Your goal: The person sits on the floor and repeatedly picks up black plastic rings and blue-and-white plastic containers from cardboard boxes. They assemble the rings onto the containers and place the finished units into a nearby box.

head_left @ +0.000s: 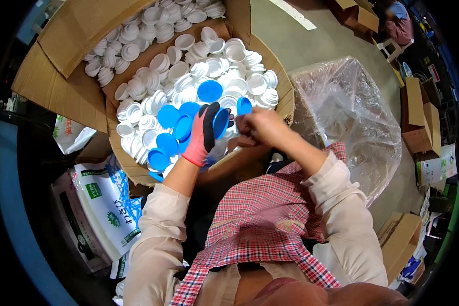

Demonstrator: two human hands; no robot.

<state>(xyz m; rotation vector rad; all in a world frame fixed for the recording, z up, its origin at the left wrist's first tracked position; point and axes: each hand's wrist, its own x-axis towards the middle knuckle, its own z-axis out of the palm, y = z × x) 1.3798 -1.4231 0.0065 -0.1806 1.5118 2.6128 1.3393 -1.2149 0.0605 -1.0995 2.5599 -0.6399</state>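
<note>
My left hand (207, 127) wears a pink and black work glove and grips a round blue plastic lid (220, 123), which is tilted on edge between its fingers. Beside it my bare right hand (264, 127) has its fingers curled in; what they hold, if anything, is hidden. Another blue lid (244, 105) stands tilted just above the right fingers; I cannot tell whether they touch it. More blue lids (209, 91) lie around the left hand, on a heap of white plastic caps (191, 69). The heap fills a large cardboard box (280, 76) in front of me.
A raised box flap (61, 64) stands at the left. Clear plastic sheeting (349, 117) lies on the floor (301, 43) to the right. White printed bags (107, 204) and blue strapping (122, 186) are at lower left. Open cartons (418, 117) line the right, with a seated person (400, 25) far off.
</note>
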